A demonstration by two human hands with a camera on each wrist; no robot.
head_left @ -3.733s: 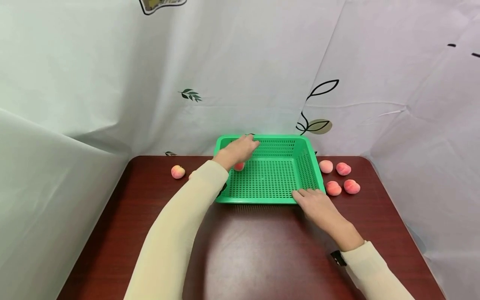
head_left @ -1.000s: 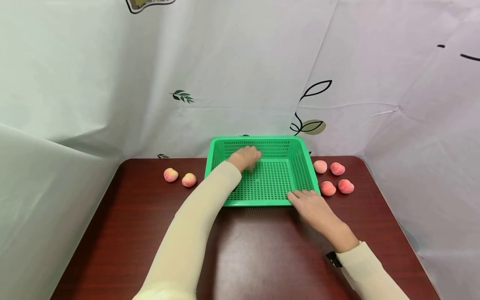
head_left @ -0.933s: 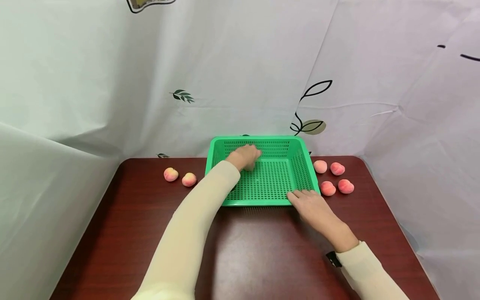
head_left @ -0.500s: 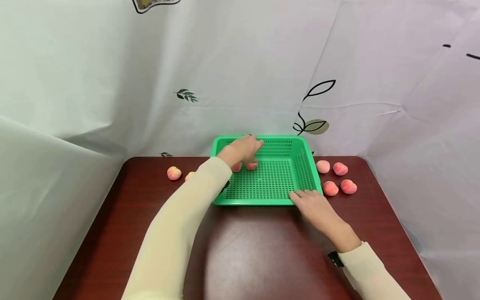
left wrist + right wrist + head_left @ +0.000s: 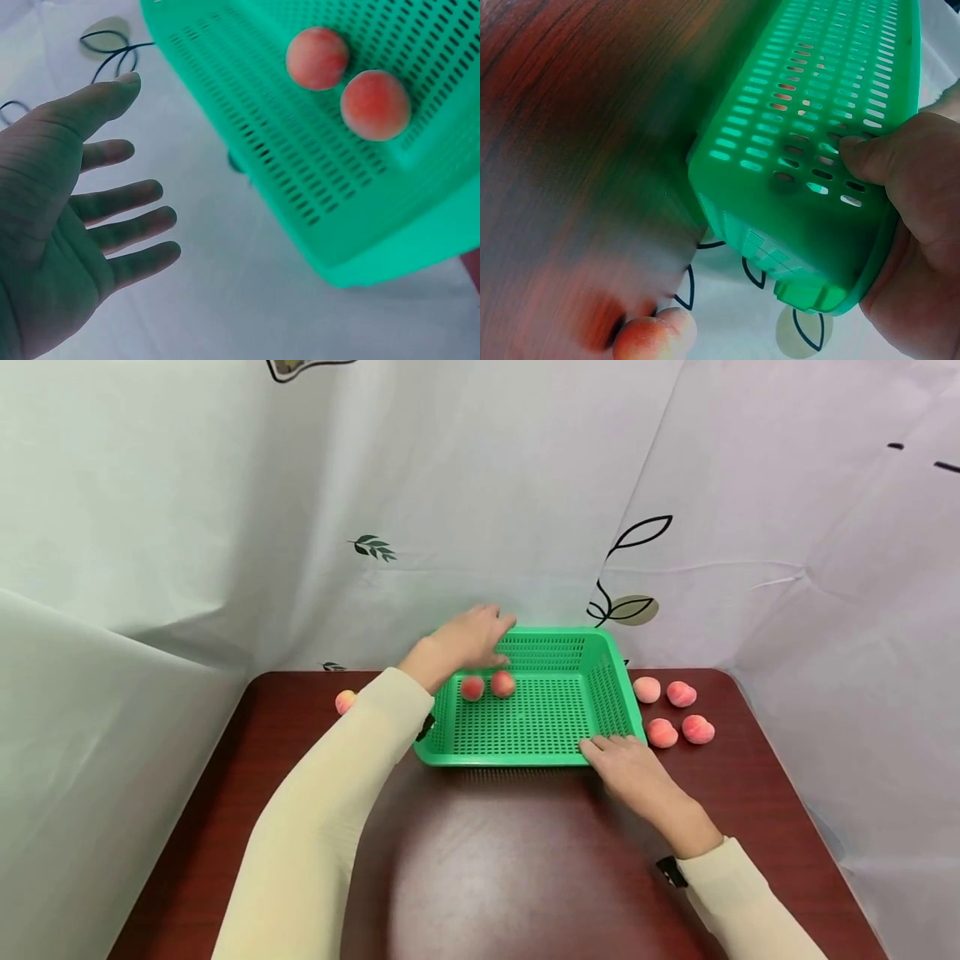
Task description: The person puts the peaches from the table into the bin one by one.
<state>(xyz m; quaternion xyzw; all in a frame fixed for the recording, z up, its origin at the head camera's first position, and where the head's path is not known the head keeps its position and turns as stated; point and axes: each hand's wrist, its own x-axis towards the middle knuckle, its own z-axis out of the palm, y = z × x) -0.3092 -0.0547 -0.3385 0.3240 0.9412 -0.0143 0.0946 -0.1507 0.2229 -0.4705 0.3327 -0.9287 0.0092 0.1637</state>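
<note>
Two peaches, a left one (image 5: 472, 687) and a right one (image 5: 503, 683), lie side by side inside the green plastic basket (image 5: 540, 727), toward its back left. My left hand (image 5: 465, 639) hovers over the basket's back left corner. In the left wrist view that hand (image 5: 67, 195) has its fingers spread, holds nothing and is apart from the peaches. My right hand (image 5: 630, 777) grips the basket's front right rim. The right wrist view shows the thumb of this hand (image 5: 922, 195) against the outer slotted wall, while its fingers are mostly hidden behind the rim.
Several peaches (image 5: 662, 732) sit on the dark red table (image 5: 247, 793) right of the basket. Another peach (image 5: 346, 701) lies at the left, partly behind the left sleeve (image 5: 322, 785). A white patterned sheet (image 5: 480, 502) hangs behind the table.
My left hand has risen from low inside the basket and drawn back left, its fingers spread. Two peaches now show beneath it. The right hand stays on the rim.
</note>
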